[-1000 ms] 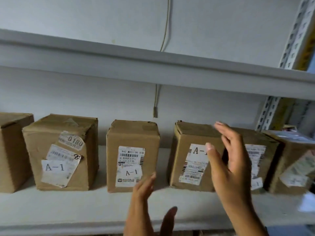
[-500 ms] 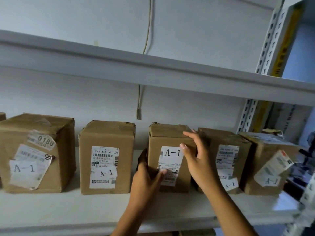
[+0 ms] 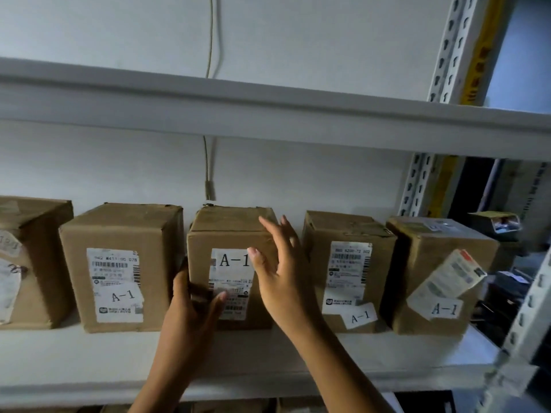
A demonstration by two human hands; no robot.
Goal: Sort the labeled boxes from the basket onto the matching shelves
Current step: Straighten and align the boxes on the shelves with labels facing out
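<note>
A brown cardboard box labelled A-1 stands upright in the middle of a row on the white shelf. My left hand grips its lower left corner, thumb on the front label and fingers round the left side. In front of the box's right edge, my right hand has its fingers spread and holds nothing. Whether it touches the box I cannot tell. No basket is in view.
Other A-1 boxes stand in the same row: two to the left and two to the right. An upper shelf hangs close above. A cable runs down the back wall. Slotted posts stand at the right.
The middle box has shifted left, leaving a gap to its right neighbour. My left hand took hold of its lower left corner. My right hand came off the box's right edge and spread its fingers.
</note>
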